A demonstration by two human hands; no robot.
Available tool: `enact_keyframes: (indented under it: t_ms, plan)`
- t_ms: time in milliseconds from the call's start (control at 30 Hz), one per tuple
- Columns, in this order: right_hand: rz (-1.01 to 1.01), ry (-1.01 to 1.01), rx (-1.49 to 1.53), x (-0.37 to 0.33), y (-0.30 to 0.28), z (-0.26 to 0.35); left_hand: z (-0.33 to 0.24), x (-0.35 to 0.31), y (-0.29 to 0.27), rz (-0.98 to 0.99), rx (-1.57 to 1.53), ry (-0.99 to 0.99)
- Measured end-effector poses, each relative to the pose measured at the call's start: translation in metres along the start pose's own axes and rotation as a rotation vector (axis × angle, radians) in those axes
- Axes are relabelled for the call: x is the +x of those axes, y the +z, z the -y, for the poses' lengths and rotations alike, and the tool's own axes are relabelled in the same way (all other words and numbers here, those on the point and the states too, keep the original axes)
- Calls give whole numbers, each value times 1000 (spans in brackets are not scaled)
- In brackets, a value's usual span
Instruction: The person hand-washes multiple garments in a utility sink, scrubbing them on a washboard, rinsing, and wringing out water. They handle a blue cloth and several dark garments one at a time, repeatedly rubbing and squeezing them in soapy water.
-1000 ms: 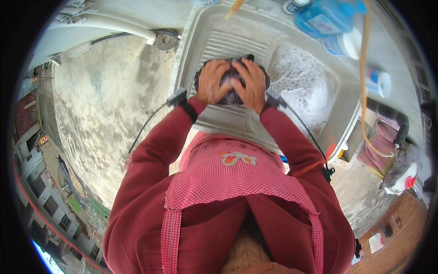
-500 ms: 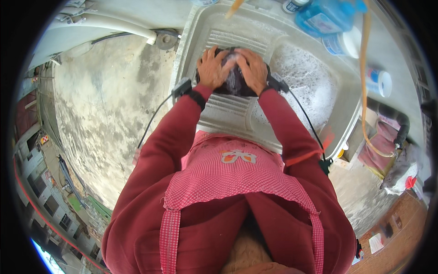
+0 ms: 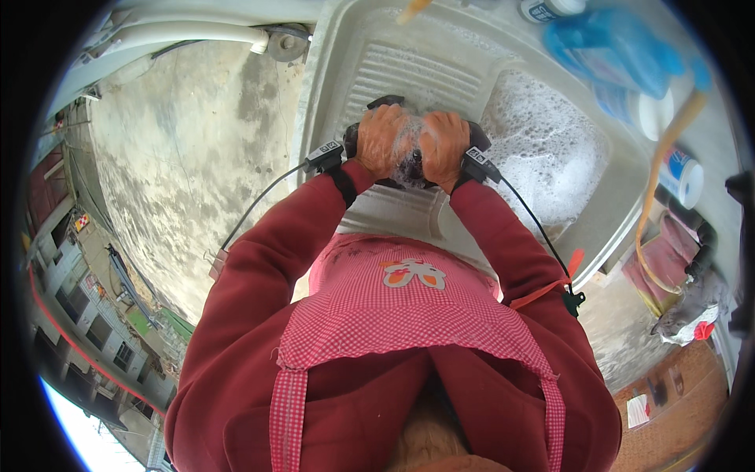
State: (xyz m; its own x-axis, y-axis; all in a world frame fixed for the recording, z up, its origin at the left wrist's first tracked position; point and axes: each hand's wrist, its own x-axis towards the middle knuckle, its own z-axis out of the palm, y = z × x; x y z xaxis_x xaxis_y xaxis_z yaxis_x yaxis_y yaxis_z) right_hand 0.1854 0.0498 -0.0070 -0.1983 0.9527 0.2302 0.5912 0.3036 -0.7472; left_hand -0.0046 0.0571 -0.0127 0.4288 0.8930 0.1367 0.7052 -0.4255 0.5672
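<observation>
A dark, wet cloth (image 3: 408, 175) is bunched up on the ribbed washboard (image 3: 413, 75) of a pale laundry sink (image 3: 318, 94). My left hand (image 3: 382, 141) is closed in a fist around the cloth's left side. Close beside it, my right hand (image 3: 443, 148) grips the right side in the same way. Clear water splashes between the two hands and over the cloth. The end of a yellowish hose (image 3: 412, 9) shows above the washboard at the top edge. Much of the cloth is hidden under my fingers.
Right of the washboard, the basin holds foamy water (image 3: 543, 149). A blue jug (image 3: 609, 49), a white tub (image 3: 683, 179) and other containers line the far right ledge. A tan hose (image 3: 646, 193) hangs past them. Concrete floor (image 3: 197, 157) and a white pipe (image 3: 197, 33) lie to the left.
My hands were spread flat over the cloth; now both are closed around it. The cloth is bunched smaller, and the hands sit slightly lower. The view has shifted a little.
</observation>
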Motion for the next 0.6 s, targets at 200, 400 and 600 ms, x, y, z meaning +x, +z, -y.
enact_keyframes:
  t_ms: [200,400,600]
  plan:
    - [29,-60,18,16,6,-27,1,24,-1,160,45,-69]
    - [-49,-91,-109,19,21,-53,7,34,12,141,27,-144]
    - [155,612,398,27,-18,-36,7,46,-17,245,-320,-517]
